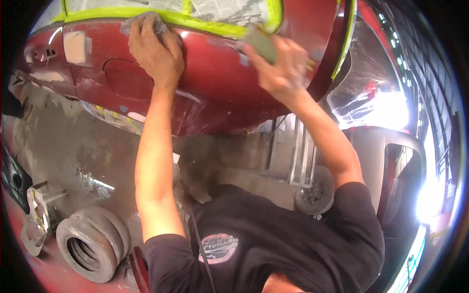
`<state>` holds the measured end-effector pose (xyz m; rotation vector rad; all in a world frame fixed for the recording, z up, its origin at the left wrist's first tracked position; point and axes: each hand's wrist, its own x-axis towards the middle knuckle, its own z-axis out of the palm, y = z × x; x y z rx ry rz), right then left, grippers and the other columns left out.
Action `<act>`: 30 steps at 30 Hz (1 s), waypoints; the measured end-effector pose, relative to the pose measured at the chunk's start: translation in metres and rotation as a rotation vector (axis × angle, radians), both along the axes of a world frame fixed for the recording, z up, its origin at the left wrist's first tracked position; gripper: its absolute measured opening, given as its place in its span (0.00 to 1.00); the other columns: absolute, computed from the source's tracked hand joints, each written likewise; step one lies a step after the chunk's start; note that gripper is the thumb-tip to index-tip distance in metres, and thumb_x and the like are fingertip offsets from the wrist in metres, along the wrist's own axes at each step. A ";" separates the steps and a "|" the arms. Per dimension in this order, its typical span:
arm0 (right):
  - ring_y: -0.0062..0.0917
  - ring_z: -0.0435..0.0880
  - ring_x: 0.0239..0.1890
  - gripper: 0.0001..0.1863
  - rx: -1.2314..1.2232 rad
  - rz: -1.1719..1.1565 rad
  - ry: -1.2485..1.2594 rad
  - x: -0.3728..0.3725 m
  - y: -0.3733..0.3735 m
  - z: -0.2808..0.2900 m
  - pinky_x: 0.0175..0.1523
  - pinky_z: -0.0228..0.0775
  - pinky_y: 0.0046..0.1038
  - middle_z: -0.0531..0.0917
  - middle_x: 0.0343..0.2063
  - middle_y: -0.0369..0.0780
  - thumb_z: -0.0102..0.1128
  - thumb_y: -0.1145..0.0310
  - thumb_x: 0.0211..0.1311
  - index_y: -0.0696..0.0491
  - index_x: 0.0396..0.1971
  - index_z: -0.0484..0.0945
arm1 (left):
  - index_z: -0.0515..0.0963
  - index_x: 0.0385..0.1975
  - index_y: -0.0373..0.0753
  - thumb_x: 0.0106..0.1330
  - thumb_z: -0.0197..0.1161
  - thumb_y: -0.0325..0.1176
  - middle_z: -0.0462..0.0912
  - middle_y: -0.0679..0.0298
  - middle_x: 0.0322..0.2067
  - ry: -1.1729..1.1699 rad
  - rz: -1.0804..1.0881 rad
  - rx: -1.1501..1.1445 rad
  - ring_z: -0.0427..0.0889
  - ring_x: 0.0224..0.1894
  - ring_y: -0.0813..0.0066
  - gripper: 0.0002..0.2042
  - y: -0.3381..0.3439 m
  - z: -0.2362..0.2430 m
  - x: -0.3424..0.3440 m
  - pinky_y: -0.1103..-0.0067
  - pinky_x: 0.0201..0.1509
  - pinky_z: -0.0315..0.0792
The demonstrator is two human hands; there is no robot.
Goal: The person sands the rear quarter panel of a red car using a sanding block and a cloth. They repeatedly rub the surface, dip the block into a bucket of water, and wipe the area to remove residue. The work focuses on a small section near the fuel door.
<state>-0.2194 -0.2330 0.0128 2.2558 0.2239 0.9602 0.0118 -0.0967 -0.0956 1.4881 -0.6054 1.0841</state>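
A red car body panel (215,68) stretches across the top of the view, with pale filler and sanded patches on it. My left hand (159,53) presses a crumpled grey cloth (128,24) against the panel below the taped window, above the outline of a fuel flap (122,78). Farther right, my right hand (283,66) grips a flat greenish sanding pad (262,45) near the window's lower corner; this hand is slightly blurred. Bright yellow-green masking tape (215,27) edges the window, which is covered with newspaper (232,10).
Worn tires (93,244) are stacked on the floor at lower left, near a metal bracket (41,210). Below my right forearm are a metal frame (300,156) and a wheel (315,190). A grey bumper-like part (364,146) and clear plastic sheeting (361,73) are at right.
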 end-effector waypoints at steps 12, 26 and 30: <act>0.41 0.79 0.52 0.29 0.023 0.026 -0.016 0.026 0.005 0.000 0.57 0.71 0.42 0.80 0.51 0.47 0.69 0.68 0.48 0.36 0.55 0.90 | 0.76 0.61 0.34 0.70 0.61 0.30 0.79 0.46 0.61 -0.025 0.049 0.010 0.74 0.65 0.43 0.20 0.000 0.002 0.006 0.54 0.71 0.64; 0.40 0.78 0.54 0.29 0.101 0.085 0.027 0.011 -0.009 -0.003 0.56 0.70 0.43 0.79 0.51 0.45 0.68 0.68 0.52 0.32 0.57 0.89 | 0.76 0.61 0.35 0.67 0.63 0.31 0.77 0.45 0.61 -0.039 0.059 -0.012 0.75 0.63 0.43 0.22 0.005 -0.004 0.013 0.53 0.68 0.66; 0.41 0.78 0.54 0.30 0.071 -0.017 -0.047 -0.050 -0.037 -0.010 0.57 0.70 0.44 0.79 0.52 0.45 0.67 0.67 0.52 0.33 0.59 0.88 | 0.76 0.61 0.35 0.67 0.63 0.30 0.77 0.45 0.62 -0.044 0.021 0.010 0.74 0.63 0.43 0.22 0.000 0.001 0.011 0.54 0.68 0.66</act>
